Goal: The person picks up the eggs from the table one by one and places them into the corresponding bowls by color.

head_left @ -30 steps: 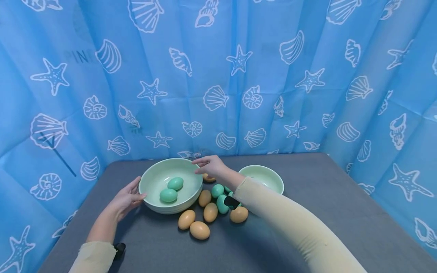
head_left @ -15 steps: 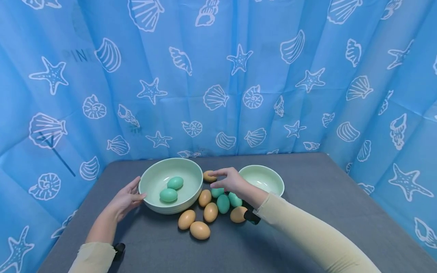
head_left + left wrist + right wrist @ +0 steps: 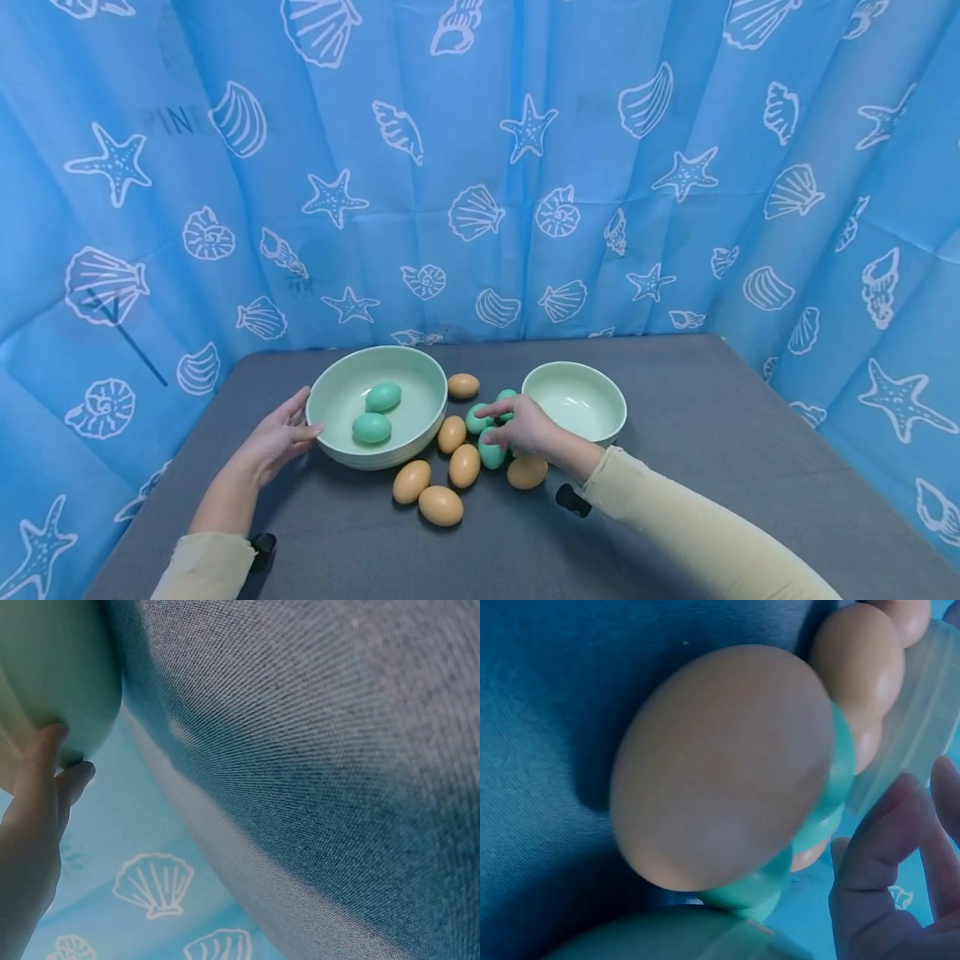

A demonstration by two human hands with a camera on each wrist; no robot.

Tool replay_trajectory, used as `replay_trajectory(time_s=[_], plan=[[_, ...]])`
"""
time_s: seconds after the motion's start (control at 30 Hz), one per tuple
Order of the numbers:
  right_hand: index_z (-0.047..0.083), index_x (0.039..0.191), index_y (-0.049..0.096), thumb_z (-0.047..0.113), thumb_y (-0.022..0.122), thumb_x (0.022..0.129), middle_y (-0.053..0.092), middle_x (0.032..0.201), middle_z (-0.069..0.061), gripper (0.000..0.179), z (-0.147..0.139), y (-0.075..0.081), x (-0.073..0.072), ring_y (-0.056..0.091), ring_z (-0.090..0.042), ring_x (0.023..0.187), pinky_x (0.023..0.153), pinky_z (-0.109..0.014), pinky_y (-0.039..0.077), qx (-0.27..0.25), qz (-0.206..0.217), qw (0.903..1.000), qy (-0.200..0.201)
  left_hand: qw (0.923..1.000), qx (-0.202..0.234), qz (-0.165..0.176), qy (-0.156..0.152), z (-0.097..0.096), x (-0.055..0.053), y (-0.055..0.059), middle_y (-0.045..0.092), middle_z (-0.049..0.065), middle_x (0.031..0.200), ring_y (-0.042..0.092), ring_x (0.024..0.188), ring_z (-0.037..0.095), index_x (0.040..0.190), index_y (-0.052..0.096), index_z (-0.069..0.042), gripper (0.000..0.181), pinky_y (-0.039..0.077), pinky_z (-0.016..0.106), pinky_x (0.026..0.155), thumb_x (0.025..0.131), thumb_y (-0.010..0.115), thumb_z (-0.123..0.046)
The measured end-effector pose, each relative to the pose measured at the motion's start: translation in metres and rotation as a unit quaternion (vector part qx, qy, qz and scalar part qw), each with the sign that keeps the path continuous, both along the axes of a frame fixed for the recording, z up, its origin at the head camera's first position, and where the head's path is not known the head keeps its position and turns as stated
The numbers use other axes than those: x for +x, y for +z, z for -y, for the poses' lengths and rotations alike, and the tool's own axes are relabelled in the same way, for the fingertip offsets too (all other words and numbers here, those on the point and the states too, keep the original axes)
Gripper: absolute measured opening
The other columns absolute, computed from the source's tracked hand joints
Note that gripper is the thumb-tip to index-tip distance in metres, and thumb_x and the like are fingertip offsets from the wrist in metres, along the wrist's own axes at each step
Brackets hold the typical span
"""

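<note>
In the head view, my left hand (image 3: 276,433) steadies the left side of a large pale green bowl (image 3: 330,442), thumb and fingers spread along its outer wall. The left wrist view shows those fingertips on the bowl wall (image 3: 67,667). Two green eggs (image 3: 371,427) lie inside this bowl. My right hand (image 3: 534,429), nothing in its grasp, is over the green eggs (image 3: 491,450) on the table, its thumb and fingers spread apart and partly hiding some of them. A brown egg (image 3: 727,765) looms large in the right wrist view.
A smaller pale green bowl (image 3: 576,400) stands right behind my right hand, with no egg visible in it. Several brown eggs (image 3: 440,506) lie between the bowls and in front of them on the grey tablecloth (image 3: 720,467). A blue shell-print curtain (image 3: 480,167) surrounds the table.
My right hand has moved from the large bowl's right rim down and right to the green eggs, uncovering the brown egg at the back. The left hand has stayed at the bowl.
</note>
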State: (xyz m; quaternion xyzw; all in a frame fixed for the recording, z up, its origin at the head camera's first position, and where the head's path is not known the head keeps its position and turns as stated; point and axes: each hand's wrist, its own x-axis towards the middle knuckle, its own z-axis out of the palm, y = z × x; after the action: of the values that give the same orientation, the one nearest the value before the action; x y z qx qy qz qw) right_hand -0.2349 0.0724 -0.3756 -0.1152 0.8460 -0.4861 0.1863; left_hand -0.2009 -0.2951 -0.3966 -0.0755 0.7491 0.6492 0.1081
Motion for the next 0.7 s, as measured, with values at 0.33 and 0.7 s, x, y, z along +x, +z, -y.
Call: replay_trajectory(time_s=[0.33, 0.7], plan=[[0.009, 0.119, 0.075, 0.002, 0.075, 0.088, 0.061, 0.109, -0.011, 0.032, 0.000, -0.009, 0.000, 0.050, -0.014, 0.052, 0.045, -0.023, 0.042, 0.053, -0.015, 0.9985, -0.004, 0.9999, 0.001, 0.011, 0.006, 0.000, -0.001, 0.001, -0.018, 0.015, 0.165, -0.006, 0.153, 0.041, 0.160, -0.011, -0.011, 0.087, 0.020, 0.059, 0.121, 0.102, 0.053, -0.003], [0.008, 0.120, 0.073, -0.001, 0.077, 0.085, 0.066, 0.112, -0.010, 0.036, 0.003, -0.018, -0.001, 0.047, -0.014, 0.046, 0.043, -0.024, 0.040, 0.070, -0.031, 0.9970, 0.013, 0.9997, 0.001, 0.017, 0.015, -0.001, 0.000, 0.001, -0.017, 0.015, 0.166, -0.008, 0.153, 0.040, 0.160, -0.010, -0.012, 0.087, 0.021, 0.058, 0.121, 0.102, 0.054, -0.004]])
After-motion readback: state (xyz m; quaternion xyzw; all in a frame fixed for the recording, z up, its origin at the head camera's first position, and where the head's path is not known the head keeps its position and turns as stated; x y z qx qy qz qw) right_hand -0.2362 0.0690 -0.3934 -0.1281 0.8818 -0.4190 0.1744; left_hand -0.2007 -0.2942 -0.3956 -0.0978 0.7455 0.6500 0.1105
